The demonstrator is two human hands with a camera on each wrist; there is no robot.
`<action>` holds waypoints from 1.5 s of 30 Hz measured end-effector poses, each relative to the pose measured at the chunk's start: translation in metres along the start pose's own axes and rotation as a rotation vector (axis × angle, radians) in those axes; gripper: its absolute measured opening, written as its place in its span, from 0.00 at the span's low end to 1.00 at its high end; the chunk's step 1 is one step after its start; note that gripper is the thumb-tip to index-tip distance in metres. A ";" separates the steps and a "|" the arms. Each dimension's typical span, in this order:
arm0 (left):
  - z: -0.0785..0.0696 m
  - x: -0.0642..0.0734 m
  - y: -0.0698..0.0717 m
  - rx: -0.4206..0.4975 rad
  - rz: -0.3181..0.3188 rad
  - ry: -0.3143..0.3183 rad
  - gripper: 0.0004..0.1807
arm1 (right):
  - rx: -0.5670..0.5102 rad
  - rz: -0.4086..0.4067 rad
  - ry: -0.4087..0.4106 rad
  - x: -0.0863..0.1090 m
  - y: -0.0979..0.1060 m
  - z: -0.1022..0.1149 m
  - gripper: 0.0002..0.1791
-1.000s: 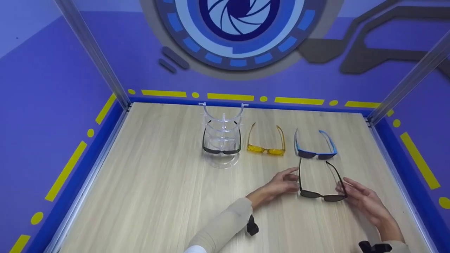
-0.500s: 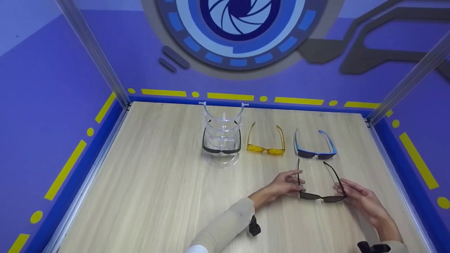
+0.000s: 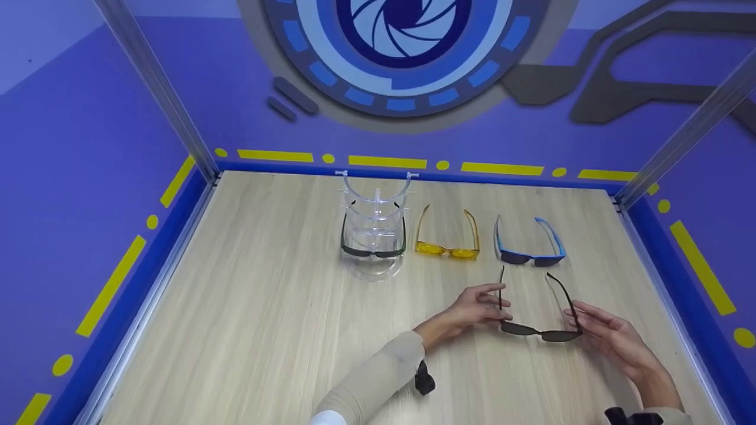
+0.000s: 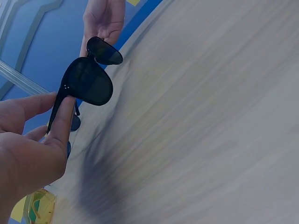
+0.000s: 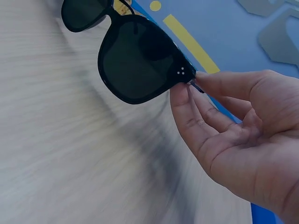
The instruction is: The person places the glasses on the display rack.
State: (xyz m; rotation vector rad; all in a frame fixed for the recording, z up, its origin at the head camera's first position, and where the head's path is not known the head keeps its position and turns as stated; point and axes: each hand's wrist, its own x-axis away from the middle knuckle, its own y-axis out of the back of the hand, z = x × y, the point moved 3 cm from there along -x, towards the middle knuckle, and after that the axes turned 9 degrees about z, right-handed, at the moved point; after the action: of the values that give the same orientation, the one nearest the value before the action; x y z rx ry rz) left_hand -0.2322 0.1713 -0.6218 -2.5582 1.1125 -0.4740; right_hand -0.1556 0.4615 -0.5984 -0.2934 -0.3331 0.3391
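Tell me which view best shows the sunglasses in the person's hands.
Head view: the sunglasses show almost whole, unfolded. Left wrist shows both lenses at a slant; right wrist shows one lens close, the other cut off.

The table (image 3: 248,330) has a pale wood grain. On it stands one clear rack (image 3: 377,219) — to its right lie yellow glasses (image 3: 447,252), then blue-framed sunglasses (image 3: 532,259), both unfolded.

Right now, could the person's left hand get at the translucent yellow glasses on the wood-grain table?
Probably yes, after letting go: the left hand grips the dark-lensed black sunglasses, but only tabletop shows between it and the translucent yellow glasses.
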 end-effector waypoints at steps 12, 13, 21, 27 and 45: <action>-0.008 0.016 0.009 0.018 -0.006 -0.012 0.35 | -0.095 0.117 0.021 0.001 -0.012 0.000 0.26; -0.010 0.017 0.010 0.020 -0.007 -0.014 0.34 | -0.113 0.130 0.032 0.001 -0.014 0.000 0.27; -0.024 0.035 0.024 0.005 -0.023 -0.041 0.32 | -0.201 0.191 0.107 -0.011 -0.033 -0.006 0.28; -0.030 0.052 0.035 0.013 -0.016 -0.070 0.32 | -0.156 0.190 0.127 -0.016 -0.051 -0.012 0.29; -0.036 0.113 0.072 0.002 -0.033 -0.103 0.31 | -0.053 0.179 -0.024 -0.039 -0.102 -0.018 0.27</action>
State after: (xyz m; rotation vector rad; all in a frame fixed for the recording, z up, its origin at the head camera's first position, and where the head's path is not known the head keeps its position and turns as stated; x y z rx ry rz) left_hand -0.2211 0.0349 -0.5994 -2.5712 1.0356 -0.3466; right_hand -0.1562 0.3507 -0.5910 -0.3729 -0.3404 0.5103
